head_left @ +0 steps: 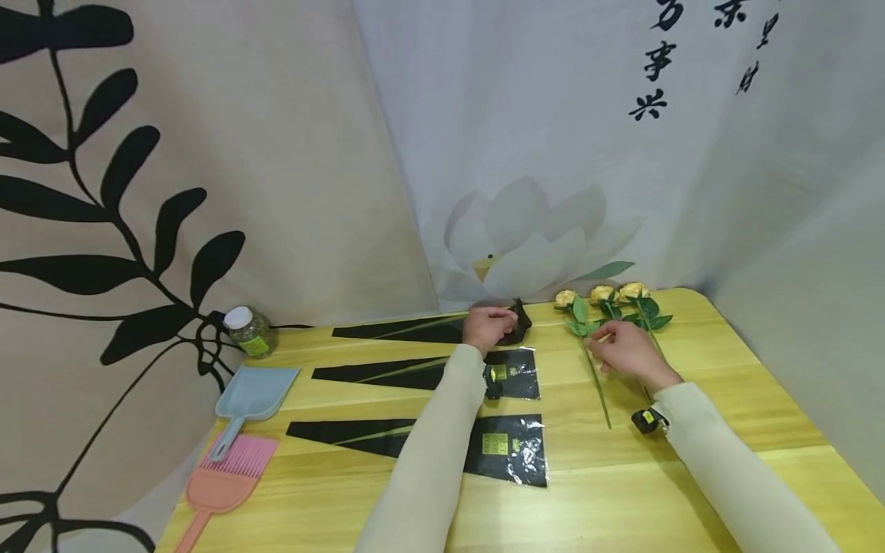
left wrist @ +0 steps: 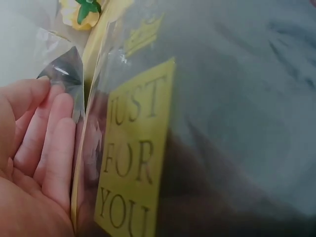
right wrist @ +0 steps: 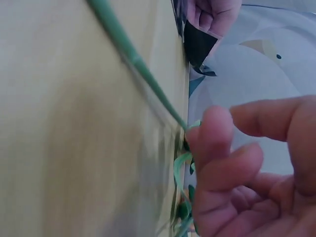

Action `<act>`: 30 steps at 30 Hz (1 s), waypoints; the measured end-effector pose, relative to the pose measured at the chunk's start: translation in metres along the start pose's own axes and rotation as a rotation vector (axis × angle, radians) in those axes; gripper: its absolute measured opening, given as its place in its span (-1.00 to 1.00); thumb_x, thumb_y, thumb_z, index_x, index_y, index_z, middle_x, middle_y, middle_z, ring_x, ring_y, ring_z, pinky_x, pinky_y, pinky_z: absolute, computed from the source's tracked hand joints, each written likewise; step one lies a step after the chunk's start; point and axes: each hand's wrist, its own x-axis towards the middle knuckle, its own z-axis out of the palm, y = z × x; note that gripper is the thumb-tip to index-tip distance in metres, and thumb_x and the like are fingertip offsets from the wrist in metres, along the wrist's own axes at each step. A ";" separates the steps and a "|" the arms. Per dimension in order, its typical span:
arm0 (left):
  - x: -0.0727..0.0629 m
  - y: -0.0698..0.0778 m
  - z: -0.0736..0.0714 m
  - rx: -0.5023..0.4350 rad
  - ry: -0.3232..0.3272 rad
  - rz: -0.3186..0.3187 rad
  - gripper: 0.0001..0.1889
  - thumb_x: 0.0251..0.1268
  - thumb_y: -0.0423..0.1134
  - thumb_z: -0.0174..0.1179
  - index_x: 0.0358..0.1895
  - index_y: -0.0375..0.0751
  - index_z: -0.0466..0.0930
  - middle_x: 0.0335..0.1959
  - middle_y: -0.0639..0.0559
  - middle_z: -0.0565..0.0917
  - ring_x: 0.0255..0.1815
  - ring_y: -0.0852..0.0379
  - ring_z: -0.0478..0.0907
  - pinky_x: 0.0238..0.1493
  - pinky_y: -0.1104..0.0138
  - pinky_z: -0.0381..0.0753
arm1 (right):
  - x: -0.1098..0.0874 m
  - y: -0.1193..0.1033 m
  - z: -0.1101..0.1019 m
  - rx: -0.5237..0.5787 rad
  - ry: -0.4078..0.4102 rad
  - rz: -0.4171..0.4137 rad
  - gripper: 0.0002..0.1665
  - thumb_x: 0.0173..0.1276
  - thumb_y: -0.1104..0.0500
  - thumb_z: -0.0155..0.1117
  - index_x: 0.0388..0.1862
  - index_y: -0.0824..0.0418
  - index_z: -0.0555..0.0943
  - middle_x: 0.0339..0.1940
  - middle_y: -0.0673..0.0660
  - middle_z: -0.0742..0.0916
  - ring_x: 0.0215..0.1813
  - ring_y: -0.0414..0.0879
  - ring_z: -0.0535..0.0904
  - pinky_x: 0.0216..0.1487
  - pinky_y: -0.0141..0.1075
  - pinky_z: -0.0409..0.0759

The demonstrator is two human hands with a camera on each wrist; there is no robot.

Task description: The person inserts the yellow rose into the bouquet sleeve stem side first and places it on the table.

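Note:
My left hand point(head_left: 486, 329) pinches the raised open edge of the farthest black flower sleeve point(head_left: 415, 329). Two more black flower sleeves, a middle one point(head_left: 401, 372) and a nearer one point(head_left: 508, 453), lie flat in front of it. In the left wrist view, gold "JUST FOR YOU" print point(left wrist: 131, 153) shows on a sleeve. My right hand point(head_left: 632, 353) is at the stem of the leftmost yellow rose point(head_left: 565, 299), fingers bent. In the right wrist view the green stem point(right wrist: 143, 71) runs behind the fingertips point(right wrist: 217, 121); whether they grip it is hidden. Two other yellow roses point(head_left: 603, 294) lie beside it.
A white-lidded jar point(head_left: 250, 332) stands at the table's back left. In front of it lie a blue dustpan point(head_left: 259, 392) and a pink brush point(head_left: 221, 484). Printed cloth point(head_left: 525, 115) hangs right behind the wooden table point(head_left: 622, 491).

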 end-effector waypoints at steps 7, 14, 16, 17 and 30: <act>0.001 -0.001 -0.004 0.051 -0.012 -0.011 -0.92 0.39 -0.21 0.43 -0.21 -0.04 0.91 -0.19 0.10 0.87 -0.28 0.21 0.76 -0.09 0.28 0.80 | -0.005 0.006 0.006 0.073 -0.104 0.081 -0.52 0.58 0.01 0.29 0.19 0.39 0.58 -0.40 0.12 0.80 -0.52 -0.09 0.70 -0.51 -0.26 0.61; 0.004 -0.003 -0.002 0.063 -0.025 -0.006 -0.93 0.36 -0.20 0.46 -0.23 -0.02 0.91 -0.18 0.10 0.87 -0.27 0.20 0.77 -0.12 0.26 0.80 | -0.012 0.006 0.014 0.114 -0.148 0.084 -0.59 0.46 0.09 0.44 0.03 0.37 0.55 -0.52 0.15 0.75 -0.59 -0.07 0.67 -0.56 -0.28 0.59; 0.005 -0.004 -0.002 0.065 -0.023 -0.012 -0.94 0.36 -0.18 0.46 -0.25 0.00 0.91 -0.21 0.12 0.87 -0.28 0.21 0.76 -0.12 0.27 0.80 | -0.013 0.004 0.015 0.099 -0.153 0.075 -0.65 0.44 0.13 0.46 -0.06 0.37 0.57 -0.56 0.15 0.75 -0.60 -0.09 0.67 -0.55 -0.28 0.61; 0.006 -0.005 -0.002 0.066 -0.022 -0.016 -0.94 0.36 -0.18 0.47 -0.26 0.01 0.91 -0.22 0.13 0.87 -0.29 0.22 0.76 -0.13 0.27 0.79 | -0.012 0.003 0.015 0.080 -0.154 0.065 -0.69 0.43 0.14 0.45 -0.11 0.36 0.59 -0.58 0.14 0.75 -0.61 -0.10 0.66 -0.55 -0.29 0.62; 0.011 -0.009 -0.001 0.088 -0.033 -0.023 -0.96 0.34 -0.15 0.48 -0.25 0.09 0.91 -0.25 0.19 0.85 -0.27 0.24 0.75 -0.14 0.29 0.76 | -0.010 -0.010 0.010 0.102 -0.155 0.060 -0.77 0.46 0.19 0.36 -0.12 0.37 0.61 -0.57 0.15 0.74 -0.59 -0.08 0.66 -0.56 -0.28 0.63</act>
